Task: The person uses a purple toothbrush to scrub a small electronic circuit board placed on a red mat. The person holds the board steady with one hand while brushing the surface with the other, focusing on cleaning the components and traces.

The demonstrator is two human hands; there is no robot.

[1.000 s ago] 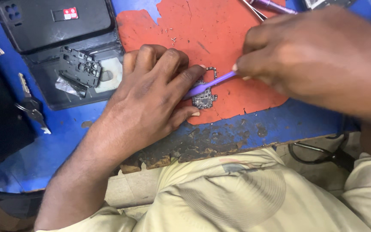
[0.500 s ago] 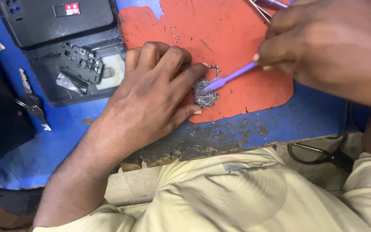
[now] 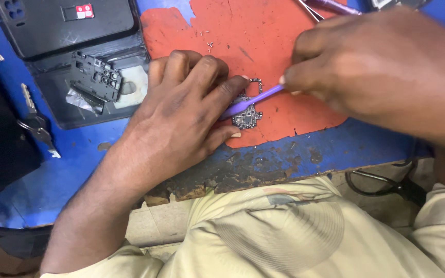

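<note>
A purple tool (image 3: pixel 250 101) is pinched between the fingertips of the right hand (image 3: pixel 382 67), the fingers being closed narrowly on its handle end. Its flat end is laid across a small circuit board (image 3: pixel 247 117), with the tip hidden beside the left index finger. The board is pinned flat by the left hand (image 3: pixel 181 118): index finger and thumb are spread narrowly to either side of it and pressed down at its edges, the other fingers being curled.

The board lies near the lower edge of a worn red mat (image 3: pixel 263 41), which is spread on a blue bench (image 3: pixel 366 139) with chipped, blackened paint along its front edge. A few tiny screws (image 3: pixel 206 40) are scattered on the mat above the left hand.

To the left, an opened black phone (image 3: pixel 78 77) is laid on the bench, with a camera frame (image 3: pixel 96 76) resting on it. Keys (image 3: pixel 37 123) are seen further left. At the top, another purple tool (image 3: pixel 330 6) is partly shown.
</note>
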